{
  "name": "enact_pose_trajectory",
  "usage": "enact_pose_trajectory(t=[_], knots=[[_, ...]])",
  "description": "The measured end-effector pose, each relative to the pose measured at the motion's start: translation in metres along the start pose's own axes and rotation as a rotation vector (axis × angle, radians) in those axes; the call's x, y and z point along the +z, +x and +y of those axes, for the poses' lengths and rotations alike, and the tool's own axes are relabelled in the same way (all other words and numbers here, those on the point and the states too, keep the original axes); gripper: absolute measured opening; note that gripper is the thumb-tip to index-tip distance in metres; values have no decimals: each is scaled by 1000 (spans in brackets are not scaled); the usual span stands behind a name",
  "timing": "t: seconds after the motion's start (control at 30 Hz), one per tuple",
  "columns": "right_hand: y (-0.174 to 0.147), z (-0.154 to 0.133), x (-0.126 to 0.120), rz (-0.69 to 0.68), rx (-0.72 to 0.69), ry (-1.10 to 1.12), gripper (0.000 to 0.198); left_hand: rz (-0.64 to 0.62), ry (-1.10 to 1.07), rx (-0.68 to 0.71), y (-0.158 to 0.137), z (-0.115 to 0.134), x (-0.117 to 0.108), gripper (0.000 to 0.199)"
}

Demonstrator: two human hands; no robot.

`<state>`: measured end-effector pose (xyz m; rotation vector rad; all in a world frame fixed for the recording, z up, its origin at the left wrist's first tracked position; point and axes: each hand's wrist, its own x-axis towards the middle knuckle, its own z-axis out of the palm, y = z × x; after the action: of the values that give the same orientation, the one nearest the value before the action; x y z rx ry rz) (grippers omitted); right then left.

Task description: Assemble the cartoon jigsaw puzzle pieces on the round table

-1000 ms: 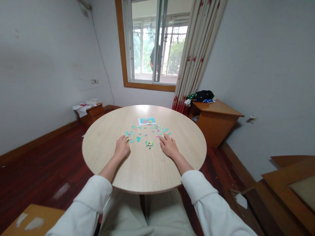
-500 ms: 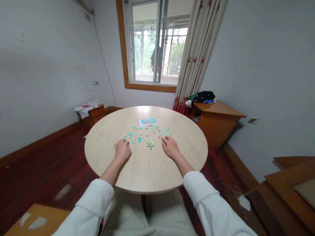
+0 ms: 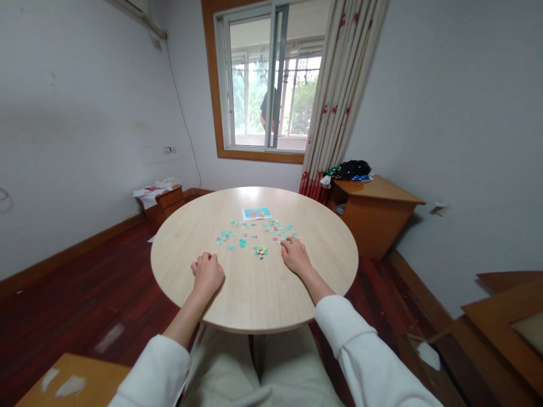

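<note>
Small jigsaw puzzle pieces (image 3: pixel 280 227), mostly turquoise with some pink and yellow, lie spread over the round table (image 3: pixel 254 305). A joined yellow-and-turquoise puzzle section (image 3: pixel 260 251) sits between my hands. Farther back is a picture sheet (image 3: pixel 257 213) with a turquoise cartoon scene. My left hand (image 3: pixel 207 272) rests on the table left of the pieces, its fingers curled closed; whatever they hold, if anything, is hidden. My right hand (image 3: pixel 296 254) lies palm down with fingers stretched loosely toward the right-hand pieces, fingertips beside or touching a pale one.
A wooden desk (image 3: pixel 377 212) with piled cloth (image 3: pixel 354 169) stands at the right rear, and a small cabinet (image 3: pixel 169 200) with papers at the left rear. Beyond the window (image 3: pixel 250 96) a person is partly visible. A wooden surface (image 3: pixel 89 379) is at lower left.
My left hand has drawn back from the left-hand pieces toward me and a little left. The right hand stays nearly in place. The whole view has shifted slightly.
</note>
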<state>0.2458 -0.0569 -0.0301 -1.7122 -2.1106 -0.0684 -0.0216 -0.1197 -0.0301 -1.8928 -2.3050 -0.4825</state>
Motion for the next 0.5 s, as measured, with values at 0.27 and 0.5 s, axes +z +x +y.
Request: enact_pose_trajectory(t=[0.27,0.5], knots=[[1,0,0,8,3,-14,33,-23,-63,-76,8,-6,-1,42],[0,0,0,13,-2,11,32,-60,-99,2,52,-13,-3,48]])
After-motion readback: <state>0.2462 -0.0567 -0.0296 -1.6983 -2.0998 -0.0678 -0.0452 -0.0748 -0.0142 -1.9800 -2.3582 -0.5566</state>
